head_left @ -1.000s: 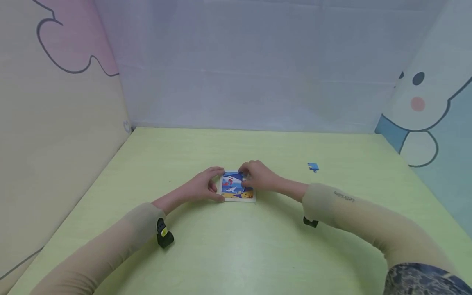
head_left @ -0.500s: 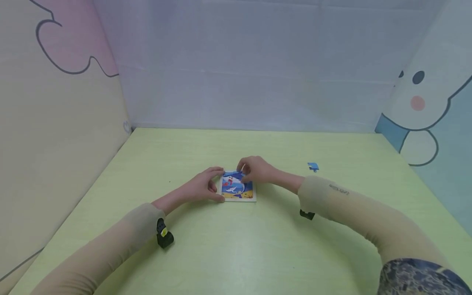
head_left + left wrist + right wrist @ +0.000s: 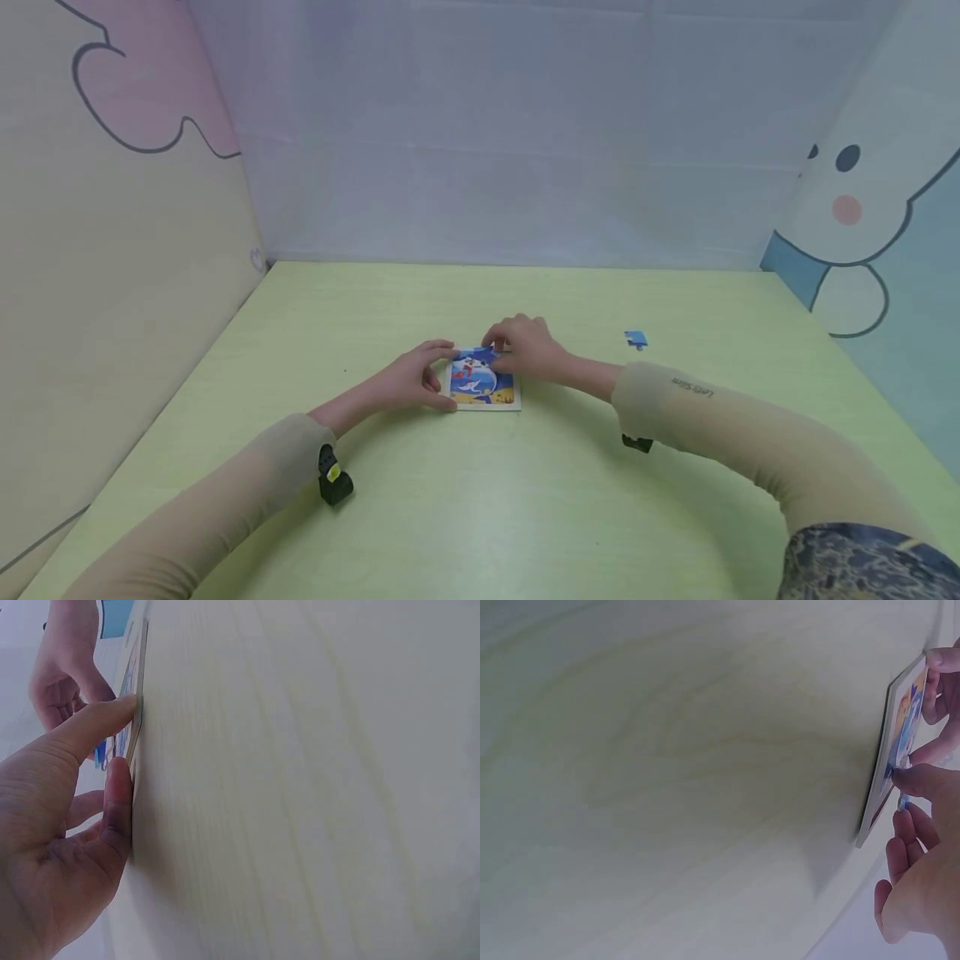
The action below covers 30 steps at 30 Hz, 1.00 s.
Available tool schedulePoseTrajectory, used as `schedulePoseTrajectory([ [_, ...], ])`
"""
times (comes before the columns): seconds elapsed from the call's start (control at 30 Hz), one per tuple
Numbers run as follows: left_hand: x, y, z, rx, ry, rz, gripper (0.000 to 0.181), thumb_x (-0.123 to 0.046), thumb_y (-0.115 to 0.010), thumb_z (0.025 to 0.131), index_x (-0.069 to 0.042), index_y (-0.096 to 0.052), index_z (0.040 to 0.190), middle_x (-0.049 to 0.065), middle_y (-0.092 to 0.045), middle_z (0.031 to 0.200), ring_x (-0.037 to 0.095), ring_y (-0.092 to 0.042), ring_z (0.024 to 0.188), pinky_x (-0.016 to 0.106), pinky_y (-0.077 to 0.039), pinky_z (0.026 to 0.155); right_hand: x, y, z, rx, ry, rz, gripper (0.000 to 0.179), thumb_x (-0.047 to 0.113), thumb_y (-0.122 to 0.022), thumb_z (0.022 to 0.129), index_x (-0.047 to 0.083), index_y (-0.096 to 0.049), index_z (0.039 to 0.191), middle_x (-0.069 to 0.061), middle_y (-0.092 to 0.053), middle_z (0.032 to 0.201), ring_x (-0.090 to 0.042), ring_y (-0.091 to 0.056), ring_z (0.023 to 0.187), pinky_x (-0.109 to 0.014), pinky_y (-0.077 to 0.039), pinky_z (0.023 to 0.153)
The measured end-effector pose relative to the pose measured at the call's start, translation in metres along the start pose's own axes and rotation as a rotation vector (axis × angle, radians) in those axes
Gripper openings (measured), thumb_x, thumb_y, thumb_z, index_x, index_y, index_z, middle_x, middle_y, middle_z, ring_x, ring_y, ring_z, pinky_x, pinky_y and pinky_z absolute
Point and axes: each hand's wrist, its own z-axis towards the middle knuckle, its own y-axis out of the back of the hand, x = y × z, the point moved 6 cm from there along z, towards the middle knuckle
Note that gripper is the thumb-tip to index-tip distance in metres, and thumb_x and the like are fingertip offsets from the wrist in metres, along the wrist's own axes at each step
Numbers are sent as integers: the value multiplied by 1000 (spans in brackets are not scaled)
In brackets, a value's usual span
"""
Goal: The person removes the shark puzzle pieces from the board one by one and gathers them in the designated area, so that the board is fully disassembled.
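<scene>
A small square jigsaw puzzle with a white frame (image 3: pixel 483 407) and a blue and yellow sea picture lies flat on the table. My left hand (image 3: pixel 405 382) grips its left side, thumb at the near corner and fingers at the far corner. Over the far right part of the puzzle, my right hand (image 3: pixel 528 348) pinches a blue puzzle piece (image 3: pixel 904 801) between thumb and fingers. The piece stands tilted at the puzzle, and its lower edge is partly hidden by the thumb in the right wrist view. Fingers cover the far right corner in the head view.
Another blue puzzle piece (image 3: pixel 636 339) lies by itself to the right, beyond the right forearm. The pale green table (image 3: pixel 465 500) is enclosed by a fabric back wall (image 3: pixel 525 142) and printed side panels. Dark cameras hang under both wrists.
My right hand has shifted slightly away from me and its fingers now sit at the puzzle's far edge, still pinching the piece. The left hand and the puzzle stay in place.
</scene>
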Motion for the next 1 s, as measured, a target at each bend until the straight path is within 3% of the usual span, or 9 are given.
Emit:
schedulePoseTrajectory([
  [0.57, -1, 2, -3, -12, 0, 8, 85, -25, -85, 77, -9, -43, 149, 10, -28, 162, 10, -59, 84, 22, -51, 77, -57, 20, -19, -149, -65, 10, 31, 16, -76, 83, 14, -72, 113, -3, -71, 99, -23, -56, 98, -48, -35, 92],
  [1.0, -2, 3, -3, -15, -17, 5, 84, -26, -85, 77, -8, -43, 148, 11, -29, 161, 11, -58, 84, 24, -50, 77, -92, 34, -30, -187, -116, -6, 30, 16, -75, 83, 13, -73, 113, -5, -73, 100, -27, -57, 102, -54, -35, 91],
])
